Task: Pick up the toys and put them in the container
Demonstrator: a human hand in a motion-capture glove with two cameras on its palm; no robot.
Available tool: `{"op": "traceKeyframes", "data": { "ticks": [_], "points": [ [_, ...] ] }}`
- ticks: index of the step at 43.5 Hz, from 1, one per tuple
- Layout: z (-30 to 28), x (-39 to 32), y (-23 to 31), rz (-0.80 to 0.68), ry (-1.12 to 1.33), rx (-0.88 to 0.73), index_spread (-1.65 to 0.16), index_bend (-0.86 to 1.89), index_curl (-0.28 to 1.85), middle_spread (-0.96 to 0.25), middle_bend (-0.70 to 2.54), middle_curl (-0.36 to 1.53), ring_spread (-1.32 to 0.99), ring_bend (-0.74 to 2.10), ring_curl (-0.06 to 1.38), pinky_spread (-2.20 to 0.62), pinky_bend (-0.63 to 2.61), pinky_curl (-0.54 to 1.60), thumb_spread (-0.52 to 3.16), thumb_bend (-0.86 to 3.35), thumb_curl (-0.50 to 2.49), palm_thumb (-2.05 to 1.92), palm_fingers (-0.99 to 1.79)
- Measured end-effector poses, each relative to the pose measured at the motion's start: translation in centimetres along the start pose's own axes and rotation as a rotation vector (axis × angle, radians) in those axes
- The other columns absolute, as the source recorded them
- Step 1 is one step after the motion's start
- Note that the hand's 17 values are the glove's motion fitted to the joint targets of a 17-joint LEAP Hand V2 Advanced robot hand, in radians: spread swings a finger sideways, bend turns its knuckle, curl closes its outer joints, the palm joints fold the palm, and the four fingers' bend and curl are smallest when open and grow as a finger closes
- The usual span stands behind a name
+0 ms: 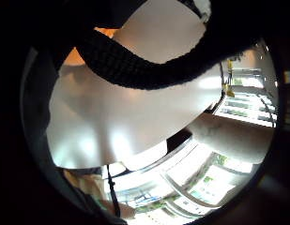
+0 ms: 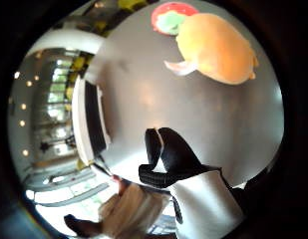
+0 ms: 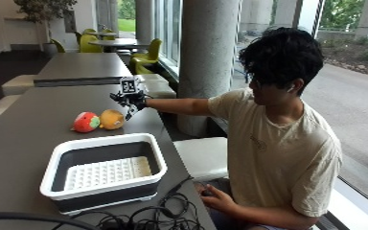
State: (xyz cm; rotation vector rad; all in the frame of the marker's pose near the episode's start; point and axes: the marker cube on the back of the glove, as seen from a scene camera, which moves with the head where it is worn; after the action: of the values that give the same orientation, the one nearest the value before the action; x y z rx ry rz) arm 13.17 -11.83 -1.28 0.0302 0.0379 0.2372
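Cables [image 3: 152, 218]: black, loose coil on near edge of tabletop, just in front of container.
Container [image 3: 104, 171]: white rim, dark walls, white perforated floor; sits on near part of tabletop [image 3: 24, 139]. Nothing seen inside. Thumb-side palm view shows it [image 2: 88, 122] edge-on, well apart from toys.
Person: seated at the tabletop's side, light tee; bare other hand [image 3: 212, 195] low by lap, off tabletop.
Red toy [image 3: 86, 121]: plush, red w/ green patch, on tabletop beyond container, touching orange toy. Also in thumb-side palm view [image 2: 169, 19].
Orange toy [image 3: 112, 119]: round plush, on tabletop, between red toy and hand. Thumb-side view shows it [image 2: 221, 47] lying on grey surface, pale flap on one side.
Right hand [image 3: 132, 100]: gloved, arm stretched out over tabletop, raised above and just beyond orange toy; not touching either toy. Fingers [image 2: 168, 149] loosely curled in thumb-side view, holding nothing.
Little-finger-side palm view: black strap [image 1: 149, 65] across lens, pale surface behind; no toy discernible.
Far bkgd: concrete pillar [image 3: 206, 57], further tables, yellow-green chairs [image 3: 147, 51].
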Motion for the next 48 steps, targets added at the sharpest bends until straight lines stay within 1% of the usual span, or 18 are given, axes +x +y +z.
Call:
{"op": "traceKeyframes", "data": {
  "ticks": [4, 9, 18, 22, 23, 24, 25, 26, 27, 28, 30, 31, 33, 34, 35, 38, 44, 48],
  "points": [
    [0.3, 0.4, -1.8, 0.059, 0.016, -0.021, -0.23, -0.06, 0.01, 0.03, 0.06, 0.14, 0.0, 0.22, 0.27, 0.03, 1.11, 0.41, 1.22, -0.02, 0.26, 0.07, -0.54],
    [1.4, 0.4, -4.2, 0.101, -0.041, -0.068, -0.23, -0.07, 0.0, 0.04, 0.05, 0.14, 0.01, 0.19, 0.27, 0.05, 1.19, 0.43, 1.18, -0.02, 0.27, 0.07, -0.52],
    [5.8, -0.2, -6.4, 0.185, -0.193, -0.254, -0.24, -0.05, 0.0, 0.08, 0.03, 0.12, 0.04, 0.16, 0.27, 0.07, 1.34, 0.45, 1.13, -0.01, 0.28, 0.11, -0.56],
    [6.4, -0.1, -6.4, 0.257, -0.299, -0.235, -0.23, -0.06, -0.01, 0.1, 0.02, 0.1, 0.05, 0.2, 0.28, 0.08, 1.43, 0.47, 1.17, 0.04, 0.31, 0.22, -0.51],
    [6.3, 0.0, -6.5, 0.253, -0.318, -0.217, -0.24, -0.05, 0.0, 0.11, 0.05, 0.11, 0.06, 0.24, 0.3, 0.08, 1.41, 0.46, 1.19, 0.06, 0.32, 0.25, -0.45],
    [6.1, 0.1, -6.5, 0.231, -0.344, -0.195, -0.24, -0.05, 0.0, 0.11, 0.04, 0.1, 0.06, 0.23, 0.29, 0.08, 1.43, 0.46, 1.18, 0.05, 0.31, 0.25, -0.48],
    [5.9, 0.2, -6.5, 0.191, -0.379, -0.168, -0.24, 0.02, 0.01, 0.11, 0.14, 0.12, 0.05, 0.35, 0.33, 0.07, 1.33, 0.43, 1.22, 0.1, 0.33, 0.33, -0.21],
    [5.7, 0.3, -6.5, 0.145, -0.417, -0.138, -0.25, 0.08, 0.02, 0.11, 0.18, 0.13, 0.04, 0.4, 0.34, 0.06, 1.27, 0.43, 1.24, 0.12, 0.34, 0.36, -0.08],
    [5.5, 0.4, -6.4, 0.119, -0.446, -0.11, -0.25, 0.1, 0.03, 0.11, 0.19, 0.14, 0.03, 0.44, 0.35, 0.05, 1.25, 0.42, 1.25, 0.13, 0.35, 0.38, -0.05],
    [5.4, 0.5, -6.2, 0.134, -0.46, -0.088, -0.26, 0.19, 0.05, 0.08, 0.24, 0.16, -0.01, 0.52, 0.37, 0.0, 1.18, 0.4, 1.29, 0.16, 0.36, 0.43, 0.15],
    [5.0, 0.9, -5.6, 0.238, -0.473, -0.064, -0.27, 0.2, 0.06, 0.05, 0.28, 0.17, -0.07, 0.61, 0.37, -0.09, 1.14, 0.37, 1.33, 0.2, 0.38, 0.48, 0.36],
    [4.8, 0.9, -5.2, 0.282, -0.487, -0.059, -0.27, 0.19, 0.05, 0.02, 0.31, 0.18, -0.11, 0.67, 0.38, -0.14, 1.15, 0.36, 1.35, 0.23, 0.4, 0.53, 0.52],
    [4.2, 0.7, -4.6, 0.307, -0.472, -0.032, -0.27, 0.17, 0.05, -0.02, 0.34, 0.19, -0.17, 0.72, 0.38, -0.21, 1.14, 0.33, 1.32, 0.26, 0.43, 0.6, 0.64],
    [3.8, 0.7, -4.3, 0.294, -0.42, -0.005, -0.28, 0.16, 0.06, -0.01, 0.28, 0.18, -0.16, 0.69, 0.38, -0.2, 1.12, 0.33, 1.36, 0.24, 0.42, 0.55, 0.46],
    [3.3, 0.8, -3.9, 0.27, -0.349, 0.028, -0.28, 0.23, 0.09, -0.05, 0.39, 0.23, -0.22, 0.8, 0.45, -0.25, 1.12, 0.36, 1.27, 0.27, 0.46, 0.65, 0.73],
    [1.7, 0.7, -2.7, 0.156, -0.194, 0.1, -0.29, 0.25, 0.08, -0.11, 0.47, 0.25, -0.28, 0.86, 0.46, -0.3, 1.08, 0.34, 1.17, 0.28, 0.51, 0.71, 0.9],
    [-1.8, -3.9, -0.2, 0.046, -0.268, 0.175, -0.32, 0.32, 0.11, -0.19, 0.58, 0.3, -0.37, 0.93, 0.53, -0.35, 1.05, 0.38, 1.01, 0.27, 0.59, 0.76, 0.96],
    [-5.0, -7.8, 1.3, -0.143, -0.275, 0.234, -0.34, 0.37, 0.13, -0.23, 0.63, 0.33, -0.42, 0.96, 0.56, -0.37, 1.05, 0.39, 0.92, 0.26, 0.63, 0.78, 0.94]
  ]
}}
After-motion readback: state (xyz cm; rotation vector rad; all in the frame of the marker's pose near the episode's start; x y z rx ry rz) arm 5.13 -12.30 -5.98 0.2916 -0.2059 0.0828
